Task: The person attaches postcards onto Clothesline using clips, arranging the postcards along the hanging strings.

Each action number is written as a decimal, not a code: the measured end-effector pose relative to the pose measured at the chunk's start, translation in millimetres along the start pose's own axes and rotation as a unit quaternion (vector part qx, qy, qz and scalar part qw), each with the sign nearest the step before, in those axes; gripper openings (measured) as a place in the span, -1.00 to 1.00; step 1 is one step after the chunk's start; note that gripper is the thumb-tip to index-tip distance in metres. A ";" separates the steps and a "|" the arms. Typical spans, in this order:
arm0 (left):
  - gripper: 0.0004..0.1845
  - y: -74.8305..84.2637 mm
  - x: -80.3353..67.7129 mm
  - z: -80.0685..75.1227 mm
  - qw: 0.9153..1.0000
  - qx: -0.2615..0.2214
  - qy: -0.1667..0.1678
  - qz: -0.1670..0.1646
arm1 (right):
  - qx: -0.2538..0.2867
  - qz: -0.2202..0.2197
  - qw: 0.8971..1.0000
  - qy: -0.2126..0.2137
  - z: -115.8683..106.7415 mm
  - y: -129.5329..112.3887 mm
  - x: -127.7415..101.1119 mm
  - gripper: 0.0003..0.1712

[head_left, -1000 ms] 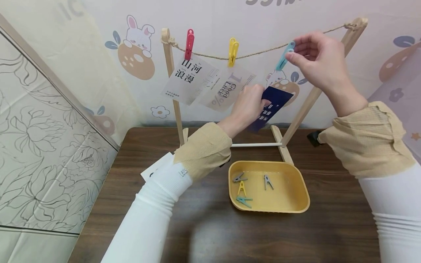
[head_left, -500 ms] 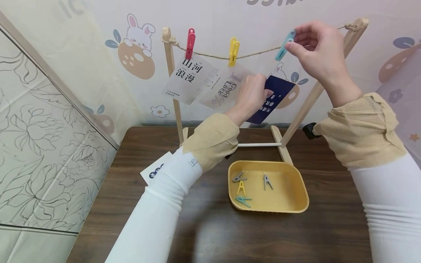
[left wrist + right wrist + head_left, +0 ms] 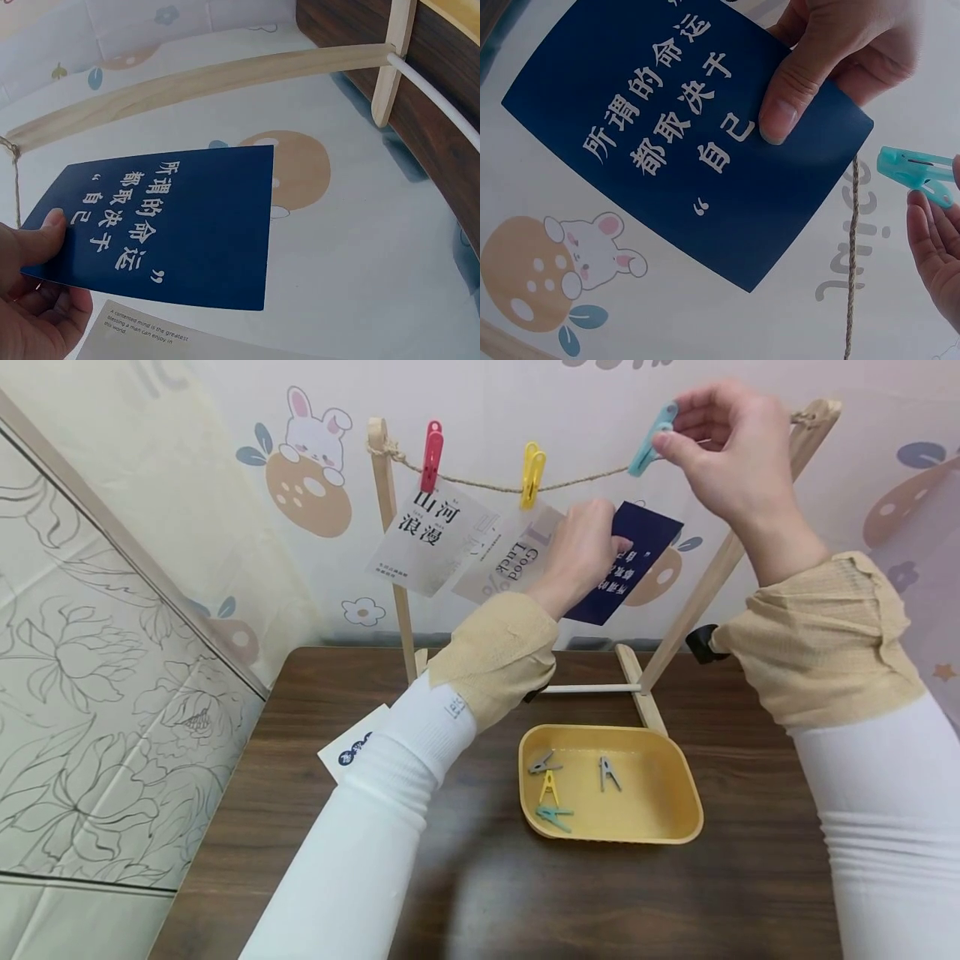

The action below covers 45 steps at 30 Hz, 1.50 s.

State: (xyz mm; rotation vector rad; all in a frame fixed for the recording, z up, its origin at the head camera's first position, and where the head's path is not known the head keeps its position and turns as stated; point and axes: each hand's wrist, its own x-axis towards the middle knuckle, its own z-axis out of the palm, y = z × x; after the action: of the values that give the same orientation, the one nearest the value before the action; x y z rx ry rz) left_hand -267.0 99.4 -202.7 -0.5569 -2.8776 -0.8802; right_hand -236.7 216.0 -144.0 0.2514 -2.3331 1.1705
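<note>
My left hand (image 3: 588, 547) pinches a dark blue card (image 3: 628, 572) with white Chinese characters, thumb on its face, just below the twine line (image 3: 577, 481). The same blue card (image 3: 165, 225) fills the left wrist view, and the blue card (image 3: 682, 142) shows in the right wrist view under the thumb. My right hand (image 3: 723, 443) pinches a light blue clothespin (image 3: 651, 439) at the twine near the right post. The clothespin (image 3: 919, 172) sits beside the twine (image 3: 851, 255), apart from the card.
A wooden rack (image 3: 390, 543) holds a red clothespin (image 3: 431, 456) with a white card (image 3: 431, 539) and a yellow clothespin (image 3: 532, 475) with a "Good Luck" card (image 3: 506, 560). A yellow tray (image 3: 675, 802) holds several clothespins. Another card (image 3: 348, 752) lies on the dark table.
Both hands have risen: the left lifted the blue card up toward the twine, and the right raised the blue clothespin slightly along the line.
</note>
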 end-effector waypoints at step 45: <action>-0.79 4.2 24.8 -0.9 0.993 -0.088 0.058 -0.059 | 0.007 -0.036 0.999 -0.029 -6.1 11.9 14.9 -0.70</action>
State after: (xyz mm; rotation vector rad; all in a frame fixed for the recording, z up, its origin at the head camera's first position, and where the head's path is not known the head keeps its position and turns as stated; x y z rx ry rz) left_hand -288.6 110.1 -195.3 -0.3375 -2.7691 -1.1515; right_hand -251.7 229.0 -141.5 0.3759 -2.3470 1.1601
